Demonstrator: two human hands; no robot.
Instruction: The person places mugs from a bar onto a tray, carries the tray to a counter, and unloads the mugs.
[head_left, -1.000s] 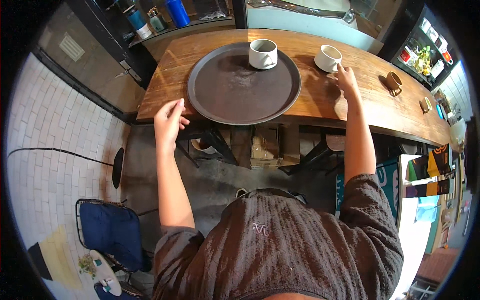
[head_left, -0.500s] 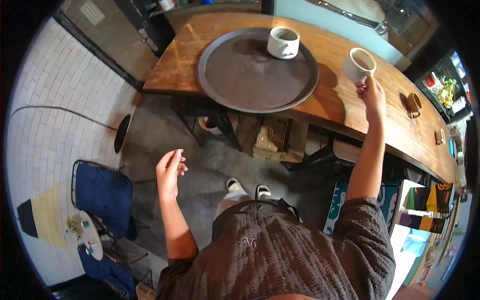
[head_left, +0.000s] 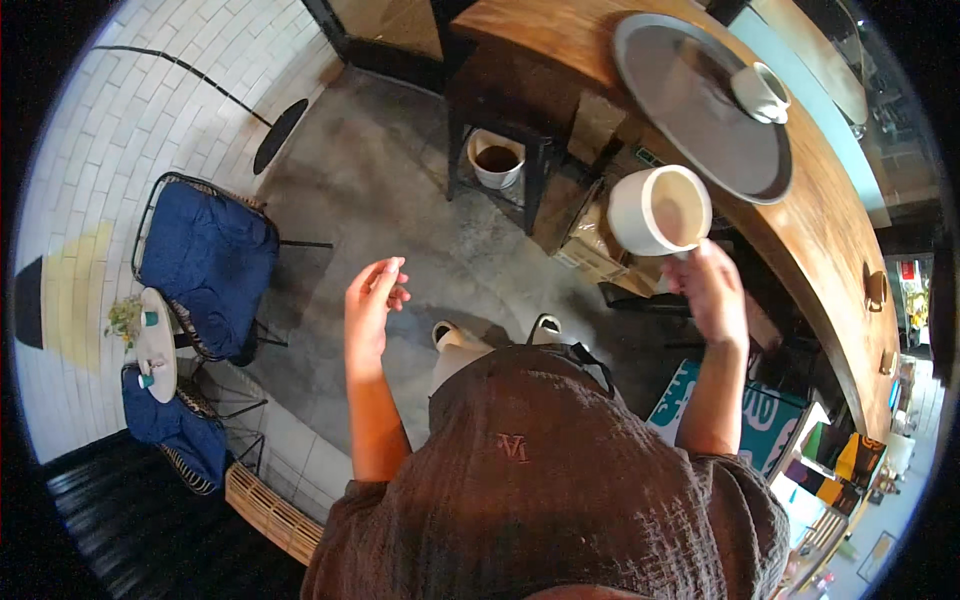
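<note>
Two hands are in view, both raised in front of the person's dark brown shirt [head_left: 560,490]. The left hand [head_left: 372,300] is empty, its fingers loosely spread and slightly curled, held over the grey concrete floor [head_left: 400,200] and touching nothing. The right hand [head_left: 712,290] is closed around the lower part of a white cup [head_left: 658,210], gripping it from beneath and behind. The cup is tilted so that its mouth faces the camera; the inside looks pale brown, but whether it holds liquid cannot be told. The cup is in the air, off the counter, between the person's body and the counter edge.

Below the hands, the toes of two light shoes [head_left: 545,326] show on the floor. To the left stand two chairs with blue cushions [head_left: 205,258] and a small round side table [head_left: 155,345] carrying a small plant. A white tiled wall [head_left: 120,130] lies beyond them.

Farther out, a dark stool frame [head_left: 500,150] stands beside the counter, with a white bucket [head_left: 497,160] under it and cardboard boxes [head_left: 590,235] just beside it.

At the far side, the wooden counter [head_left: 840,260] curves along the upper right. A large round dark tray [head_left: 690,100] rests on it. A second white cup [head_left: 760,92] stands upright on the tray near its far rim, well apart from the held cup.
</note>
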